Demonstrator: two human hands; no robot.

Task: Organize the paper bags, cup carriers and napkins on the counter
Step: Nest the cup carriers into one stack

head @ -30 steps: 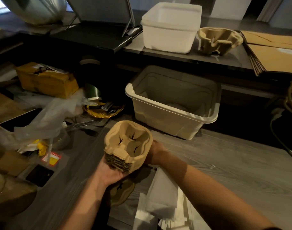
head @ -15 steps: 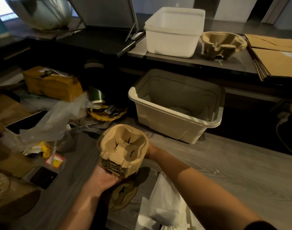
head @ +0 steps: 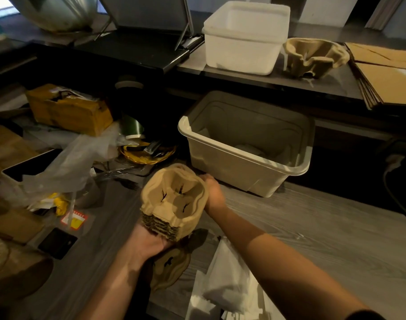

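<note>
Carriers [head: 174, 202], nested in one stack, hang tilted above the table [head: 312, 239], held between both hands; left hand [head: 149, 244] cups the near end from below, palm up, its fingers hidden beneath; right hand [head: 214, 195] clasps the right side, fingers curled round the rim; loose carrier [head: 172, 264] lies on the table under the stack, napkins [head: 229, 280] just beside it; bin [head: 243, 155] stands just beyond the right hand; bags [head: 386, 77] lie on the ledge [head: 243, 76] behind.
</note>
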